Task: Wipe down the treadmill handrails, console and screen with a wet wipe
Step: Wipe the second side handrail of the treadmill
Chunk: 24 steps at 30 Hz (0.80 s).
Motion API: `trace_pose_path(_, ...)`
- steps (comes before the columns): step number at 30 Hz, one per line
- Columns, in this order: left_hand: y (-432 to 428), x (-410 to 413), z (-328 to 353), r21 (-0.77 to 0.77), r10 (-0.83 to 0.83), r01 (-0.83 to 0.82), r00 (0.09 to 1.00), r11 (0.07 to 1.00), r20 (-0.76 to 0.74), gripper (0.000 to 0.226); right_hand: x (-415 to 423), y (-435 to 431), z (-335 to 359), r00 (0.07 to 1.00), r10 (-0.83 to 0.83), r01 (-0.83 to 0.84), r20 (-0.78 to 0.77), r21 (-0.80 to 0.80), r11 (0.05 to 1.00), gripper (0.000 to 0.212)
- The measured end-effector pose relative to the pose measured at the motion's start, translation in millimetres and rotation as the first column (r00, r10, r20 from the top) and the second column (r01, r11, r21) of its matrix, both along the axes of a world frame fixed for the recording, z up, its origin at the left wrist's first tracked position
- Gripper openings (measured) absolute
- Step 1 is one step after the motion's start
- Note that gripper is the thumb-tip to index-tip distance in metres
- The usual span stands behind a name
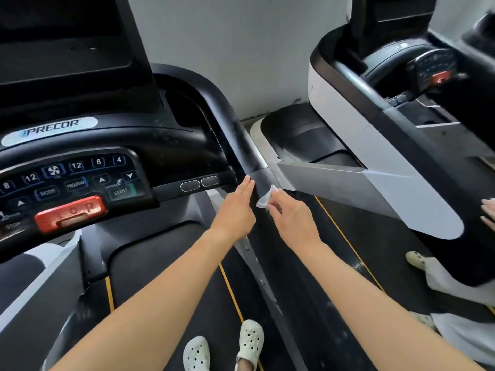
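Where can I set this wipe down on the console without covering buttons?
The dark recess between screen post and curved handrail looks bare, as does the ledge right of the Precor badge. Crowded: the button panel around the red stop button.

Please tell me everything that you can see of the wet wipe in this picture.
The wet wipe is a small, thin, whitish sheet, crumpled and slightly see-through. The right hand pinches it in its fingertips, and only part of it shows beyond them. It lies against the black handrail on the treadmill's right side. The left hand is beside it, fingers straight, and does not touch it.
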<state>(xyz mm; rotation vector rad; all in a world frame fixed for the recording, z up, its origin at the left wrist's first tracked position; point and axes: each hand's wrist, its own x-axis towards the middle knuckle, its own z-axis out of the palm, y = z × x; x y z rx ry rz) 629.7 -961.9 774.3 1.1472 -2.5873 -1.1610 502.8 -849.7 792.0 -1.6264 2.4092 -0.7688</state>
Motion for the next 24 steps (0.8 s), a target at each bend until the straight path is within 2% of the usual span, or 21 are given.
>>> trace_pose_path(3, -1, 0, 2, 0.014, -0.004, 0.003, 1.000, 1.000, 0.010, 0.083, 2, -30, 1, 0.992, -0.124, 0.124, 0.018, -0.001, 0.992, 0.009)
trace_pose_path(5, -3, 0, 4, 0.025, -0.011, 0.011, 1.000, 1.000, 0.022, 0.086, 6, -42, -1, 0.990, -0.142, 0.142, 0.021, 0.005, 0.990, 0.009)
trace_pose_path(8, -7, 0, 5, 0.026, -0.029, 0.028, 0.999, 0.999, 0.027, 0.088, 13, -31, -5, 0.999, -0.037, 0.036, -0.026, -0.044, 0.998, 0.015)
trace_pose_path(10, -8, 1, 3, 0.023, -0.040, 0.039, 0.999, 0.999, 0.025, 0.088, 14, -9, -13, 0.996, 0.041, -0.042, -0.073, -0.018, 0.999, 0.013)
trace_pose_path(13, -10, 1, 0, 0.013, -0.060, 0.059, 0.998, 0.998, 0.024, 0.089, 12, 20, -20, 0.983, 0.113, -0.110, -0.148, 0.028, 0.994, 0.027)
trace_pose_path(15, -10, 1, -2, 0.005, -0.061, 0.061, 0.998, 0.998, 0.025, 0.090, 11, 19, -15, 0.978, 0.131, -0.132, -0.159, 0.008, 0.991, 0.020)
trace_pose_path(20, -9, 1, -3, 0.008, -0.049, 0.049, 0.999, 0.999, 0.015, 0.090, 12, -27, 1, 0.994, -0.088, 0.082, -0.069, -0.078, 0.994, 0.022)
trace_pose_path(24, -16, 4, -5, -0.001, -0.062, 0.062, 0.998, 0.998, -0.009, 0.087, 25, -22, -7, 0.994, -0.046, 0.038, -0.097, -0.084, 0.996, 0.012)
